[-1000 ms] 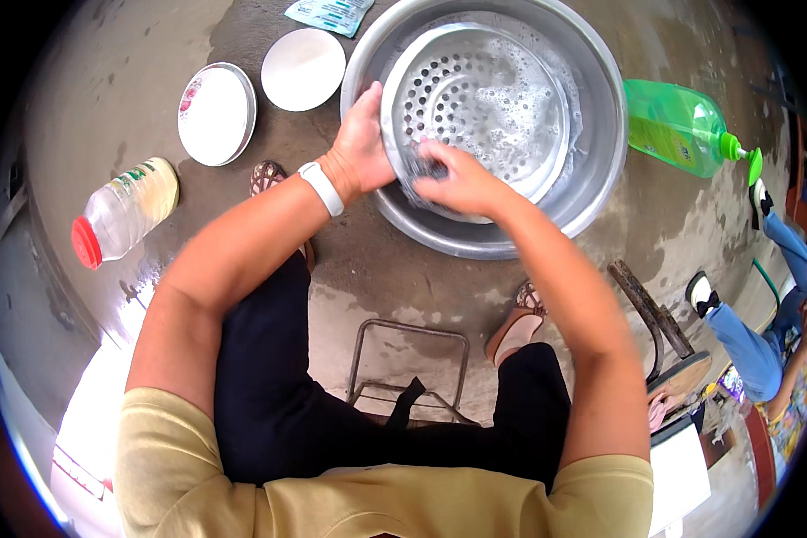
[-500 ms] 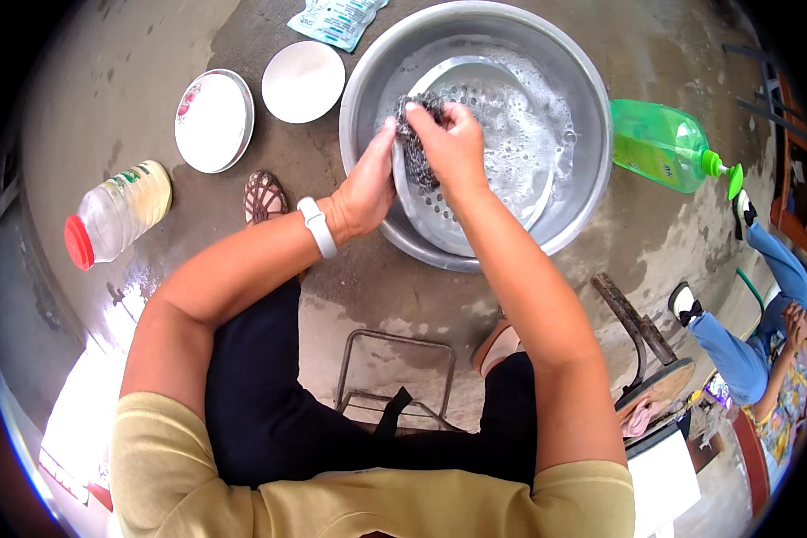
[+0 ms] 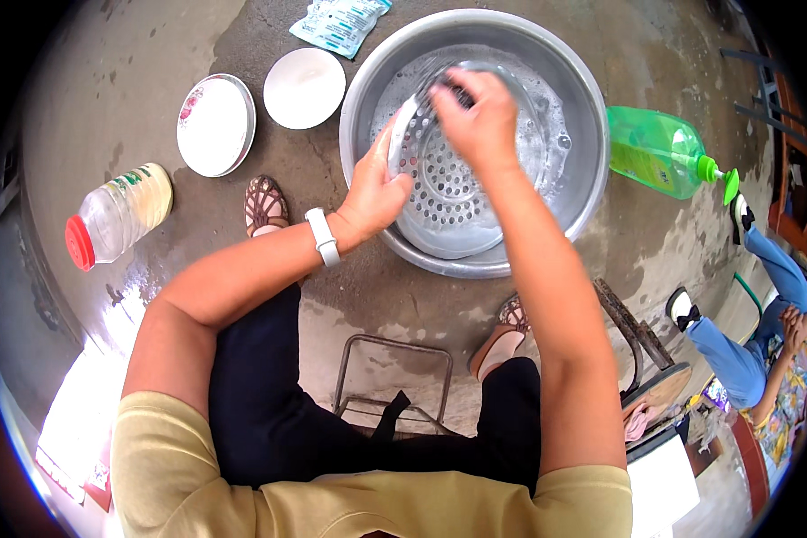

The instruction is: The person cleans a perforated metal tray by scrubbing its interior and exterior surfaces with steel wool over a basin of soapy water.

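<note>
A round metal strainer (image 3: 439,190) with many holes is tilted inside a large metal basin (image 3: 592,148). Soapy water with foam (image 3: 556,112) lies in the basin. My left hand (image 3: 378,190) grips the strainer's left rim, thumb on the inner side. Over the strainer's upper part, my right hand (image 3: 482,121) is closed on a dark scouring pad (image 3: 457,92); motion blurs the pad and fingertips.
White plates (image 3: 213,130) and another white dish (image 3: 305,88) lie left of the basin, below a blue-white packet (image 3: 341,25). A green pump bottle (image 3: 659,152) lies at right, a red-capped jar (image 3: 121,215) at left. Another person (image 3: 771,350) sits far right.
My right hand has moved right and slightly up with the scouring pad, away from my left hand. The strainer is raised and tilted, and more of its holes show.
</note>
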`<act>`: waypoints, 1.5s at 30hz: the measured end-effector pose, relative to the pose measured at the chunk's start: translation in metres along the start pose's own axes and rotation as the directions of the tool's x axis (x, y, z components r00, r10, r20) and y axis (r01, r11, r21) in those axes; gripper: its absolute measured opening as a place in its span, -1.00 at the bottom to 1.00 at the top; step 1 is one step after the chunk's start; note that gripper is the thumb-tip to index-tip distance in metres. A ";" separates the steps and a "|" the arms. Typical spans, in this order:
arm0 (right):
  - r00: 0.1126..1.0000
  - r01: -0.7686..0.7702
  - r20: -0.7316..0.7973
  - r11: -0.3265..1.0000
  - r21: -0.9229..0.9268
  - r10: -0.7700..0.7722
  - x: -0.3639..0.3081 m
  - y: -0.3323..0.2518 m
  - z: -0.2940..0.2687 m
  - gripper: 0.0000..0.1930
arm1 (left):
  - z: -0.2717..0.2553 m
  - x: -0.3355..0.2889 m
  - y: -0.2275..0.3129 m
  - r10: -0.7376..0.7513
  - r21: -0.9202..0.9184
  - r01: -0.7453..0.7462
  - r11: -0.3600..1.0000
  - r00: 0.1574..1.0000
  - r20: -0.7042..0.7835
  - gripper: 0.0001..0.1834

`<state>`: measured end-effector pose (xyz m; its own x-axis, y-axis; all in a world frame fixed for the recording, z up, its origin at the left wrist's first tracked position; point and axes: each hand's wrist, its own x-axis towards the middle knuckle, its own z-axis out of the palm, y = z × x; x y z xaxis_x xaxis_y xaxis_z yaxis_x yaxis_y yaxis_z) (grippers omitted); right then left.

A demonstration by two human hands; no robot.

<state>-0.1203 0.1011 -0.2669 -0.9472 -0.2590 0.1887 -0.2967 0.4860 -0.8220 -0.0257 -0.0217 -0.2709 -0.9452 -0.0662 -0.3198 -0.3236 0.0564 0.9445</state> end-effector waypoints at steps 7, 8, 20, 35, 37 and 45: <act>0.997 -0.071 -0.057 0.968 -0.239 0.059 0.029 0.019 -0.007 -0.72 | -0.002 0.002 0.003 0.107 0.139 -0.109 0.984 0.994 0.026 -0.21; 1.000 0.021 0.020 0.977 -0.212 -0.017 0.020 0.005 -0.003 -0.75 | -0.005 0.001 0.005 0.105 0.142 -0.107 0.984 0.994 0.023 -0.21; 0.970 -0.205 -0.190 0.927 -0.313 0.151 0.055 0.036 -0.027 -0.67 | -0.007 0.014 0.014 0.137 0.143 -0.151 0.978 0.985 0.106 -0.25; 0.981 -0.140 0.128 0.988 -0.071 0.148 -0.046 -0.016 -0.101 -0.78 | 0.000 0.024 0.002 0.152 0.038 -0.156 0.987 0.984 0.096 -0.26; 0.952 -0.303 0.029 0.949 -0.087 0.306 -0.071 -0.002 -0.134 -0.77 | 0.011 0.036 0.009 0.158 0.042 -0.161 0.986 0.985 0.067 -0.37; 0.922 -0.387 0.004 0.922 0.004 0.387 -0.113 0.040 -0.080 -0.64 | -0.012 0.079 -0.001 0.070 0.138 -0.088 0.987 0.989 0.127 -0.69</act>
<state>-0.0350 0.2172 -0.2783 -0.9877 -0.0541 -0.1468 0.0940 0.5448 -0.8333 -0.0996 -0.0393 -0.2961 -0.9636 0.0647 -0.2594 -0.2423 0.1990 0.9496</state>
